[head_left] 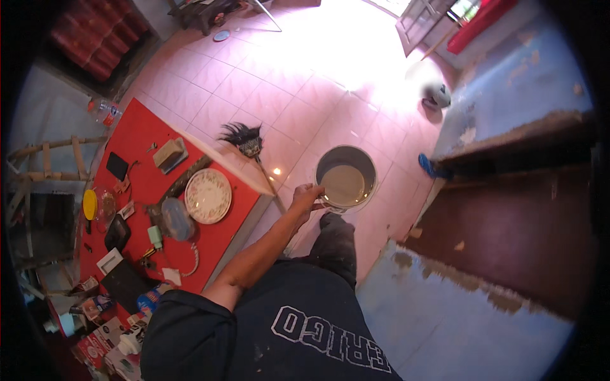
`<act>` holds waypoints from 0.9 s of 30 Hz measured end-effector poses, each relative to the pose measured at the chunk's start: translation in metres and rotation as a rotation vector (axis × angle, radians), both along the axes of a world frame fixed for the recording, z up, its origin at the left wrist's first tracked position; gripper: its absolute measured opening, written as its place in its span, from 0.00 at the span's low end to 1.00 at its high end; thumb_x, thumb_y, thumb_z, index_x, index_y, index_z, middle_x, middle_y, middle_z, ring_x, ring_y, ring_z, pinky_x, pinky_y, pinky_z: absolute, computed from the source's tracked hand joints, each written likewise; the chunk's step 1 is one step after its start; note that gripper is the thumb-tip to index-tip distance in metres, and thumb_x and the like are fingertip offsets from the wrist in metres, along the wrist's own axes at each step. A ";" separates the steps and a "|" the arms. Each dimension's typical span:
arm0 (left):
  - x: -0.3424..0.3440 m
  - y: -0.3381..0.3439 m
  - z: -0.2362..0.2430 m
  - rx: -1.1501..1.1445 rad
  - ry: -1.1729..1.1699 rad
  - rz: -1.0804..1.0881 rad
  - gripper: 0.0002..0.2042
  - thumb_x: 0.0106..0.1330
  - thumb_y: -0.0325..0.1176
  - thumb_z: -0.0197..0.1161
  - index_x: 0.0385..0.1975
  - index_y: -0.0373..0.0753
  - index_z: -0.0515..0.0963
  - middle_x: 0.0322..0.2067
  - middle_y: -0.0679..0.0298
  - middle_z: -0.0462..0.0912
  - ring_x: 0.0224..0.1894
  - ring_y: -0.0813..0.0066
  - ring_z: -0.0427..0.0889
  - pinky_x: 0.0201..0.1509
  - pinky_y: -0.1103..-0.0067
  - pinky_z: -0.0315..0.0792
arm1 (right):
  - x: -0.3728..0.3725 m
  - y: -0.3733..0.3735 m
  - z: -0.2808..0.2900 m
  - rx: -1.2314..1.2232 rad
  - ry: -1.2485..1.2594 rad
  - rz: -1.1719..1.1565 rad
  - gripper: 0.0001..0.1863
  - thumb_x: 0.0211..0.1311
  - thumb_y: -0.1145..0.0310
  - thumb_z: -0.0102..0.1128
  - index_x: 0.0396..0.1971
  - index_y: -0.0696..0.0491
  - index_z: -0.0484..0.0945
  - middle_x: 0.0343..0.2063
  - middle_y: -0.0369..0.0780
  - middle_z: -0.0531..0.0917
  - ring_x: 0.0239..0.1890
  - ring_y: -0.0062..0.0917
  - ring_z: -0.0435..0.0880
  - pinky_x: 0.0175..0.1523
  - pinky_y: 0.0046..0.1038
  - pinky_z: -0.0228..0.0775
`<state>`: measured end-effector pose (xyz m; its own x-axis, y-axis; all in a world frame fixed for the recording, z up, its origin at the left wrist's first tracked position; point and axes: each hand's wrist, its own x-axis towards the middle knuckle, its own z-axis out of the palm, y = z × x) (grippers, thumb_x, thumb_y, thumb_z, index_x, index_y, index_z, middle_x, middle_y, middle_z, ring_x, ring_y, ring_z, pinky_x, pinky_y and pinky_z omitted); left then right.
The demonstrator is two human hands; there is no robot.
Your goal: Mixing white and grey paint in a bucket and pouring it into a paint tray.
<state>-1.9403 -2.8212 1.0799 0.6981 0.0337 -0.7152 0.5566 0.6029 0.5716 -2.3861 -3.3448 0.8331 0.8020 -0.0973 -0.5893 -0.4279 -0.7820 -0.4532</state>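
A round, deep grey metal pot [345, 165] hangs in front of me above the tiled floor, tilted so that I see into it. Its bottom is pale and shiny; whether a little liquid lies there I cannot tell. My left hand [307, 197] grips the pot's near left rim, the fingers closed around the edge. My right hand does not appear anywhere in the picture. Just below the pot, my leg in dark trousers [333, 244] is stepping on the floor.
On my left is a red table [244, 209] holding a floral plate [208, 195], a clear plastic container [176, 219] and cables. A black-bristled broom [244, 141] lies by its corner. To the right are a blue wall [419, 311], a dark doorway [508, 235] and a blue sandal [427, 165].
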 end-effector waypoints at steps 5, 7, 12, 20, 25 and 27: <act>0.190 0.004 -0.048 0.045 -0.019 0.197 0.04 0.63 0.30 0.59 0.30 0.38 0.73 0.30 0.63 0.75 0.34 0.72 0.80 0.46 0.61 0.86 | 0.306 -0.082 0.016 0.067 0.043 -0.089 0.10 0.60 0.68 0.58 0.37 0.59 0.78 0.23 0.42 0.81 0.24 0.30 0.83 0.27 0.32 0.74; 0.274 0.001 -0.046 0.037 -0.062 0.278 0.04 0.63 0.30 0.60 0.29 0.38 0.73 0.29 0.64 0.74 0.34 0.71 0.81 0.46 0.62 0.86 | 0.455 -0.085 0.048 0.091 0.030 -0.163 0.10 0.60 0.68 0.57 0.37 0.59 0.77 0.22 0.41 0.80 0.23 0.29 0.82 0.26 0.31 0.73; 0.443 0.037 -0.018 0.015 0.059 0.588 0.05 0.60 0.28 0.63 0.28 0.35 0.74 0.30 0.62 0.74 0.35 0.68 0.81 0.46 0.62 0.87 | 0.887 -0.008 0.147 0.157 0.071 -0.303 0.08 0.63 0.67 0.56 0.34 0.56 0.76 0.21 0.39 0.79 0.22 0.28 0.81 0.25 0.32 0.73; 0.668 0.136 -0.050 0.136 -0.146 0.828 0.07 0.62 0.25 0.62 0.37 0.30 0.73 0.37 0.55 0.77 0.46 0.63 0.80 0.52 0.69 0.83 | 1.387 0.174 0.238 0.232 -0.147 -0.119 0.09 0.67 0.69 0.55 0.43 0.55 0.78 0.24 0.39 0.82 0.22 0.24 0.83 0.23 0.27 0.75; 0.838 0.231 -0.062 0.471 -0.209 0.776 0.14 0.63 0.21 0.62 0.48 0.28 0.72 0.45 0.52 0.77 0.50 0.66 0.79 0.51 0.73 0.78 | 1.553 0.296 0.192 0.144 0.120 0.112 0.13 0.68 0.61 0.59 0.43 0.55 0.77 0.25 0.41 0.82 0.22 0.26 0.83 0.23 0.28 0.75; 0.907 0.273 -0.040 0.303 -0.007 0.952 0.06 0.57 0.28 0.64 0.31 0.34 0.76 0.33 0.60 0.76 0.39 0.69 0.80 0.41 0.69 0.85 | 1.588 0.329 0.179 0.058 0.305 0.125 0.13 0.68 0.61 0.59 0.43 0.56 0.79 0.24 0.42 0.85 0.22 0.27 0.86 0.25 0.30 0.79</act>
